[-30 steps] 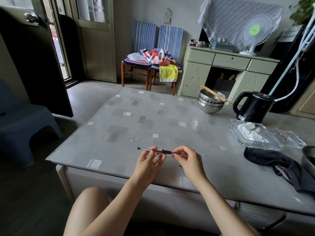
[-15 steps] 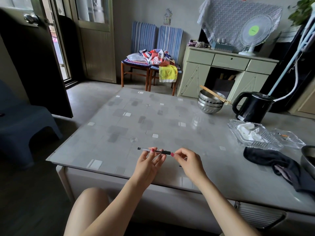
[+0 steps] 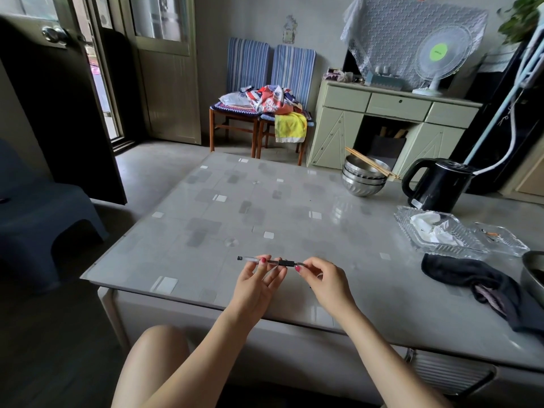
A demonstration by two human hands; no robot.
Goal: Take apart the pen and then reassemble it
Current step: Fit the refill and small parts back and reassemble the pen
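Note:
A slim pen [image 3: 269,261] with a clear barrel, a black end plug and a black ribbed grip lies level just above the near part of the table [image 3: 235,219]. My left hand [image 3: 259,282] pinches the clear barrel between thumb and fingertips. My right hand [image 3: 323,279] pinches the tip end, just right of the black grip. The pen's tip is hidden by my right fingers. A small dark piece shows on the table just under my right hand; I cannot tell what it is.
Stacked steel bowls [image 3: 364,178] with chopsticks stand at the back of the table, a black kettle [image 3: 435,185] beside them. Two glass trays [image 3: 438,231] and a dark cloth [image 3: 482,287] lie on the right, with a metal pot's rim [image 3: 532,275] at the edge.
Both hands keep hold of the pen in the same place. My right fingertips have shifted slightly at the tip end, exposing a little more past the black grip.

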